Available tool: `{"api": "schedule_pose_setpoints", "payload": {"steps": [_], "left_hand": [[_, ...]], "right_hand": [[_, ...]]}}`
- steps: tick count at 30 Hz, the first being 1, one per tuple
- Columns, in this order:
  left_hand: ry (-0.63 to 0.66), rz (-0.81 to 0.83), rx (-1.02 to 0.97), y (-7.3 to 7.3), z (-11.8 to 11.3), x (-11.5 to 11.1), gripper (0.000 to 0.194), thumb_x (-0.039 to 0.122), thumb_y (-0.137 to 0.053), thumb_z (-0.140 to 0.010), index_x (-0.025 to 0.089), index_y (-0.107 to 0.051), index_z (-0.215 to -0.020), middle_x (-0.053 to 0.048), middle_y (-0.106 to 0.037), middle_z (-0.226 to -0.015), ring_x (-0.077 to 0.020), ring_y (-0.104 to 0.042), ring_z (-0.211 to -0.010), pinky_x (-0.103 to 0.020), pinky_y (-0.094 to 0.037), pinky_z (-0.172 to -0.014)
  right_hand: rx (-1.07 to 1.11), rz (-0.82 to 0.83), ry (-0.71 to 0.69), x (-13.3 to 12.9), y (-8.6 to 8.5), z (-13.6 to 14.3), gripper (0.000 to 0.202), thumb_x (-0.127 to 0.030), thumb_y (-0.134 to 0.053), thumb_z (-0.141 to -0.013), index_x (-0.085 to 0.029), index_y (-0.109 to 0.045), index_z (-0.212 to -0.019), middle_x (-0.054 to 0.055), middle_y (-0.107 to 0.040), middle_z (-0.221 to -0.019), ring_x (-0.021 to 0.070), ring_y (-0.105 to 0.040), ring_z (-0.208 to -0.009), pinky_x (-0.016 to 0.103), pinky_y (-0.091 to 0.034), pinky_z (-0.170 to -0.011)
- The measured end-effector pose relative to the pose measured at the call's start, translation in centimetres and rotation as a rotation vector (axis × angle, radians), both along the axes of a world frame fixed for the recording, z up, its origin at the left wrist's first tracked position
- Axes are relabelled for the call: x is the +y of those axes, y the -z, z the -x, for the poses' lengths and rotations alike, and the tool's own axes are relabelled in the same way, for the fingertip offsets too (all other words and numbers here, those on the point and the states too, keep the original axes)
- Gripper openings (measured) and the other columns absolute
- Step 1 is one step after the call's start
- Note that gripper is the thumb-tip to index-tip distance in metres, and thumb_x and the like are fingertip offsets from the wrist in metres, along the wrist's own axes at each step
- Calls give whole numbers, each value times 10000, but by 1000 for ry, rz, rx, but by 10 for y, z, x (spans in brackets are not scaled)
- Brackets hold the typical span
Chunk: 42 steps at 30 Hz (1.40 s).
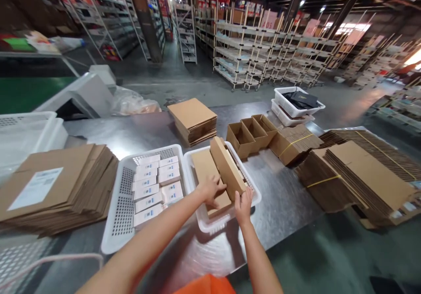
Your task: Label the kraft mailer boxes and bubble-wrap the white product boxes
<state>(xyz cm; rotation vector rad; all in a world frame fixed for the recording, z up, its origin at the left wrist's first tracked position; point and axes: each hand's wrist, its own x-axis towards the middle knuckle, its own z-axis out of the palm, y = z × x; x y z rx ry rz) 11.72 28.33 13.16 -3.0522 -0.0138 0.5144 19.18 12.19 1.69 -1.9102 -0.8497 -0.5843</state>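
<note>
Left hand (211, 190) fingers spread over flat carton (205, 166); right hand (243, 204) fingers grasping tilted carton (227, 166); sign (269, 19) reads "A05".

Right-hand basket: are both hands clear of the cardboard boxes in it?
No, the right hand grips the end of the upright cardboard box.

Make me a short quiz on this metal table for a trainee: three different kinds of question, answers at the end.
1. True or false: the right hand touches the near end of the long brown box.
2. What does the white basket left of both hands hold?
A) black items
B) small pale boxes
C) rolls of tape
3. Fill in the colour: the strap across the nearest cardboard bundle on the right is ____.

Key: 1 true; 2 B; 3 yellow.
</note>
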Motion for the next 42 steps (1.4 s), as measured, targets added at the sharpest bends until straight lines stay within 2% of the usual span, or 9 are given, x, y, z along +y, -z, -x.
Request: {"api": "schedule_pose_setpoints", "payload": {"steps": [6,12,16,20,23,27,33,36,42], "left_hand": [[158,-17,-74,1,-14,1,811,707,-737,-584,247,-597,-1237,-165,-568,-1244,-368,-490,-1153,-514,-371,-949],[250,-33,-135,-2,-4,9,700,664,-719,-637,185,-607,-1135,-134,-622,-1115,-317,-527,-1036,-491,-358,-942],[291,-45,-181,1,1,13,640,674,-700,-645,178,-620,-1040,-126,-644,-1041,-307,-528,-1003,-519,-304,-1001],[217,-25,-194,4,-1,8,662,668,-708,-639,179,-605,-1074,-132,-629,-1101,-318,-523,-1042,-530,-303,-1014],[189,-9,-141,0,-6,2,690,630,-747,-615,173,-602,-1111,-135,-619,-1142,-322,-539,-1054,-528,-309,-1032],[211,34,-127,-6,-6,1,672,624,-731,-638,172,-606,-1118,-144,-619,-1153,-337,-542,-1073,-538,-308,-1044],[229,64,-148,-7,4,7,664,667,-708,-653,167,-615,-1079,-142,-633,-1103,-321,-544,-1027,-469,-373,-964],[227,69,-138,-8,6,8,636,676,-704,-658,180,-626,-1047,-136,-645,-1095,-316,-546,-1037,-458,-367,-974],[178,28,-91,-13,2,-1,706,577,-834,-551,165,-637,-1090,-146,-653,-1149,-339,-576,-1074,-468,-382,-1003]], "right_hand": [[-48,58,55,-3,10,-3,320,-335,-344,-997,-178,-577,-844,161,-640,-1002,304,-548,-1111,604,-446,-965],[-67,46,71,-1,21,-4,315,-327,-358,-994,-174,-577,-826,174,-640,-1048,307,-549,-1135,619,-445,-971],[-60,53,63,-1,16,-6,307,-311,-363,-987,-166,-581,-827,194,-637,-1054,321,-544,-1139,634,-429,-972],[-87,75,109,-2,-5,10,262,-302,-424,-965,-118,-585,-1058,227,-597,-1196,339,-482,-1245,646,-357,-1036],[-79,88,285,-1,-10,36,567,-440,-550,-906,-66,-444,-1319,308,-442,-1383,422,-304,-1380,729,-239,-1052],[137,39,475,10,12,60,833,-610,-552,-845,-41,-323,-1408,388,-265,-1461,492,-175,-1407,771,-222,-997],[565,-73,523,17,54,53,905,-683,-621,-720,-115,-362,-1375,373,-206,-1494,533,-174,-1385,780,-259,-950],[653,26,520,12,58,54,983,-654,-719,-630,-132,-368,-1385,351,-184,-1526,548,-186,-1387,756,-267,-971],[795,152,518,8,48,56,1032,-594,-776,-585,-140,-350,-1408,314,-155,-1560,521,-191,-1413,702,-331,-987]]}}
